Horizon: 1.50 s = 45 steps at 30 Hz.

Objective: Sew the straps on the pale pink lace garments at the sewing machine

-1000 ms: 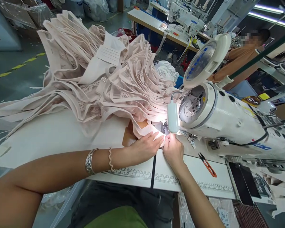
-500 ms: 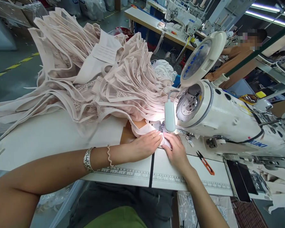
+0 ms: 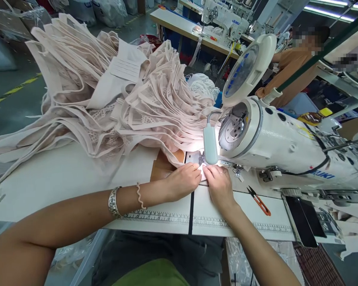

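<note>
My left hand [image 3: 186, 180] is closed in a pinch on a pale pink fabric piece [image 3: 202, 174], just in front of the sewing machine's presser foot [image 3: 201, 158]. On the piece's other side my right hand [image 3: 219, 182] pinches it too, fingertips close to the left ones. Most of the piece is hidden by my fingers. The white sewing machine [image 3: 286, 139] stands to the right, its small lamp [image 3: 210, 145] lighting the needle area. A large heap of pale pink lace-trimmed garments [image 3: 155, 103] lies behind my left hand.
Orange thread snips [image 3: 259, 201] lie right of my right hand. A phone [image 3: 301, 220] sits by the table's front right edge. A printed ruler [image 3: 167, 217] runs along the front. A round magnifier [image 3: 247, 69] rises above the machine head. Another person [image 3: 295, 65] is at the back right.
Both hands have gone from lying flatter on the fabric to a tighter pinch with curled fingers. Less of the fabric shows beside my left hand. The camera view has shifted slightly.
</note>
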Tool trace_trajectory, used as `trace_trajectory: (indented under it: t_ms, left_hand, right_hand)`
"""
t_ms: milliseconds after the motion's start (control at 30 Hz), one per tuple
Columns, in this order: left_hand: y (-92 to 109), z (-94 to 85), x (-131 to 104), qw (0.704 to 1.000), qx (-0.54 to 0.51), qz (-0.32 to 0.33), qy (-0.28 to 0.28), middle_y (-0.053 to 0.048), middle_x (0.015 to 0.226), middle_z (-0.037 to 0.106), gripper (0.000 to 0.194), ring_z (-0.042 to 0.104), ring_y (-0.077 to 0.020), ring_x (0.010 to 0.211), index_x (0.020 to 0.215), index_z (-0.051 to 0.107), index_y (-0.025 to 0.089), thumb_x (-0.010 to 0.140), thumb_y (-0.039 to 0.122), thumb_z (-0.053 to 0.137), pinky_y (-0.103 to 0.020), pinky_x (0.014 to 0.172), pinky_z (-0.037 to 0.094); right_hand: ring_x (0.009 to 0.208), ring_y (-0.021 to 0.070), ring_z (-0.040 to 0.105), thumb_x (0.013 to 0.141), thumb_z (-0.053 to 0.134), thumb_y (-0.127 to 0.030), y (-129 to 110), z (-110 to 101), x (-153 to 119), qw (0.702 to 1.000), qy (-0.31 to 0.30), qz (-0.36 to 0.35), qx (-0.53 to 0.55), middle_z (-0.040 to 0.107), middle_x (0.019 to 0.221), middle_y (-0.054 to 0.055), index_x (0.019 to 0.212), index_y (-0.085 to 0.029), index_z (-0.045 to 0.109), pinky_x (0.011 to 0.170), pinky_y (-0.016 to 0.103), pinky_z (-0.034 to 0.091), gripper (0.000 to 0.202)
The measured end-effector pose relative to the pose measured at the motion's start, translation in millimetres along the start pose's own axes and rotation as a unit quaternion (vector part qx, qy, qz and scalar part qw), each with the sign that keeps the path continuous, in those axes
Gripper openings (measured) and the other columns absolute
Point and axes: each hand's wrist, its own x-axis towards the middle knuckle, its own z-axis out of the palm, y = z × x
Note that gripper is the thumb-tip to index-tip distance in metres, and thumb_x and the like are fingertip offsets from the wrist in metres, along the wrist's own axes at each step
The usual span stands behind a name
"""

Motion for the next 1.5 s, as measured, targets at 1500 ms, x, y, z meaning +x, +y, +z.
trace_trajectory:
  t_ms: [1500]
  left_hand:
    - [-0.9,-3.4,9.4,1.000,-0.002,-0.020,-0.015,-0.017,0.109,0.065,0.035,0.059,-0.0219,0.093,0.119,0.054,0.003,0.101,0.005,0.023,-0.036,0.087,0.045]
  right_hand:
    - [0.085,0.0257,0.057,0.086,0.033,-0.007,16.2,17.4,-0.3,0.990,-0.055,0.120,0.051,0.069,0.086,0.008,0.115,-0.027,0.070,0.080,0.038,0.045,0.051]
